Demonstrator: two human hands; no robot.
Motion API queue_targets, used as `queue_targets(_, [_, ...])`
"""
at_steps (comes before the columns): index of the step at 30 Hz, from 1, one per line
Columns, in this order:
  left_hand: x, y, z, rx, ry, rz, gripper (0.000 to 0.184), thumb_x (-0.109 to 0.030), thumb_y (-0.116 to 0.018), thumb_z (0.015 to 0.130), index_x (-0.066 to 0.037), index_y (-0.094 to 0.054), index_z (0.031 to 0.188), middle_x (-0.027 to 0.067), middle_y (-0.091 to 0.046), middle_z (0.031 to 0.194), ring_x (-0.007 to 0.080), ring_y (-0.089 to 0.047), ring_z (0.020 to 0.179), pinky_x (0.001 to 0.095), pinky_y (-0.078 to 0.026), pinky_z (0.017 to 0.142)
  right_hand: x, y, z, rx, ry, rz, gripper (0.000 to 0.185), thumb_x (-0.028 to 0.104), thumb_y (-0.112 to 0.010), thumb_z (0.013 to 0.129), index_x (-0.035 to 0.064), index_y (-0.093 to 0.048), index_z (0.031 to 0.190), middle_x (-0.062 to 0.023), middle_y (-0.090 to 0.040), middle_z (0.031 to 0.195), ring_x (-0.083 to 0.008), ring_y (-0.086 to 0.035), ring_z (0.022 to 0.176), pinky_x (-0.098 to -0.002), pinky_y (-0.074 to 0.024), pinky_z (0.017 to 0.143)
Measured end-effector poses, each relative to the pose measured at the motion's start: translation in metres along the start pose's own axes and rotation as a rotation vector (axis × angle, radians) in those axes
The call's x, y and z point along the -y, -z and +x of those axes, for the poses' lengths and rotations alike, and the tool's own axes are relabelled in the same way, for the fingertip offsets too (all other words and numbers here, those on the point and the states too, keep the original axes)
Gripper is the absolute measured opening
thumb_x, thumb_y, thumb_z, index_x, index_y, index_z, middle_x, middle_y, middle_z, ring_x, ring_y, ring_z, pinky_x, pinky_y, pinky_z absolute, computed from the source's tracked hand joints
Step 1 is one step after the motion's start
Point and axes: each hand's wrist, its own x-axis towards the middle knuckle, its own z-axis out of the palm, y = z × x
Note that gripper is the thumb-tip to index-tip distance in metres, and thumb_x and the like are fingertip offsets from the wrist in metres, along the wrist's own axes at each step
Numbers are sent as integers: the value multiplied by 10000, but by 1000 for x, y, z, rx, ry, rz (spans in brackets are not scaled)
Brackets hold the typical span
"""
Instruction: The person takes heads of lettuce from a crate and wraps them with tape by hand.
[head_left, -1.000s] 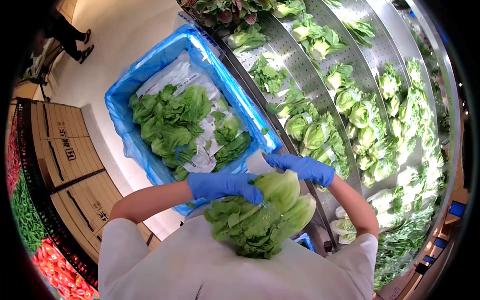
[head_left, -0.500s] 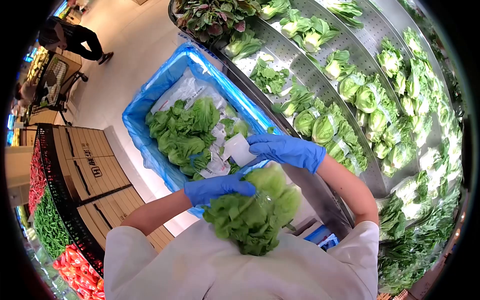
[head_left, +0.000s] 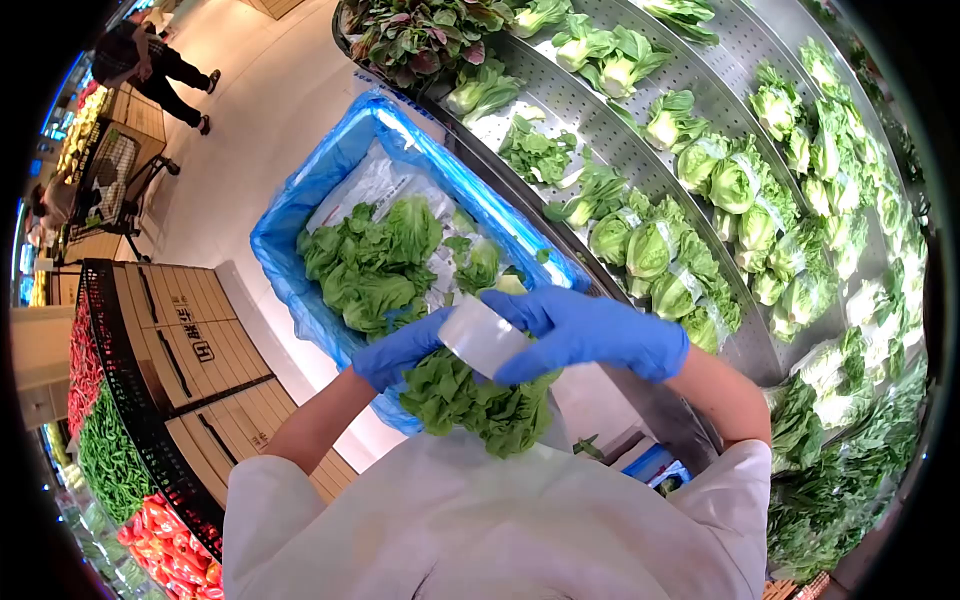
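My right hand [head_left: 595,332], in a blue glove, grips a wide roll of clear tape [head_left: 484,338] and holds it over a leafy lettuce [head_left: 478,405]. Also gloved in blue, my left hand [head_left: 400,350] is closed around the lettuce's left side, its fingers partly hidden behind the tape roll. The lettuce hangs in front of my chest with its leaves pointing down toward me. Just beyond my hands stands a crate lined with blue plastic [head_left: 290,205]. More lettuce [head_left: 370,265] lies inside it, on crumpled white wrapping.
A stepped metal display shelf [head_left: 615,150] on the right carries lettuces, bok choy and other greens. Red-leaved greens [head_left: 425,35] sit at its far end. On the left, a wooden stand [head_left: 205,345] holds green and red peppers. A person [head_left: 150,70] stands near a shopping cart [head_left: 115,180].
The tape roll has moved from above the crate onto the lettuce, with my right hand turned over it. The lettuce has tilted and shifted slightly left. The distant person has changed stance.
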Motion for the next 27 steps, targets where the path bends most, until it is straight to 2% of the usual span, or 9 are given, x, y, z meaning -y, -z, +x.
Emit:
queue_targets(5, [6, -21, -12, -67, 31, -131, 562, -165, -569, 815, -48, -339, 1314, 74, -518, 1176, 150, -548, 1020, 287, -466, 876, -30, -12, -21, -22, 5, -105, 422, 126, -707, 734, 13, -561, 1113, -27, -571, 1094, -78, -512, 952, -227, -391, 873])
queue_targets(7, [10, -24, -12, -66, -59, -250, 563, -168, -548, 825, -46, -318, 1325, 87, -502, 1194, 159, -531, 1047, 297, -453, 898, -43, -18, -34, -105, 110, -230, 485, 282, -696, 747, 20, -546, 1126, -67, -545, 1106, -114, -523, 954, -254, -403, 849])
queue_targets(11, [16, -7, -25, -79, -67, -550, 605, -264, -536, 851, -70, -265, 1356, 113, -456, 1262, 218, -494, 1119, 367, -411, 968, -36, -12, -69, -232, -403, -156, 391, 187, -741, 711, 14, -618, 1039, -55, -636, 955, -95, -569, 855, -238, -445, 779])
queue_targets(15, [-1, -10, -19, 122, -154, -446, 654, -248, -596, 813, -80, -273, 1355, 117, -461, 1259, 245, -495, 1121, 403, -385, 995, -61, 11, -76, -216, -469, -470, 459, 193, -765, 672, 13, -604, 1063, -101, -639, 940, -145, -588, 845, -269, -455, 786])
queue_targets(16, [-7, -12, -5, 125, -136, -201, 674, -166, -625, 771, -77, -289, 1349, 107, -466, 1252, 229, -504, 1110, 384, -392, 985, -83, 14, -78, -293, -361, -710, 520, 236, -750, 683, 13, -564, 1115, -131, -600, 1034, -184, -566, 927, -281, -431, 848])
queue_targets(21, [6, -17, 21, 312, -16, -110, 630, -42, -580, 736, -18, -332, 1315, 97, -515, 1190, 179, -542, 1037, 318, -409, 947, -119, 46, -53, -199, 25, -544, 431, 186, -665, 703, -4, -530, 1065, -201, -569, 1040, -312, -545, 948, -339, -418, 874])
queue_targets(23, [1, -29, 21, 252, 143, -232, 725, -121, -709, 697, -6, -339, 1310, 87, -475, 1247, 133, -478, 1089, 295, -386, 950, -176, 73, -44, -144, 446, -684, 406, 113, -637, 687, -1, -520, 1059, -213, -531, 1094, -331, -504, 1019, -375, -401, 897])
queue_targets(25, [-1, -32, 23, 239, 220, -242, 720, -115, -701, 696, -2, -340, 1309, 83, -483, 1235, 132, -487, 1074, 291, -391, 940, -126, 60, -40, -143, 477, -648, 426, 89, -625, 683, 10, -507, 1085, -196, -537, 1067, -340, -514, 981, -391, -413, 875])
queue_targets(27, [-4, -38, 24, 224, 295, -247, 715, -109, -692, 696, 2, -342, 1309, 79, -490, 1223, 131, -497, 1058, 287, -397, 930, -109, 65, -31, -57, 94, -553, 431, 94, -614, 713, 0, -495, 1116, -181, -537, 1036, -268, -528, 950, -348, -420, 858])
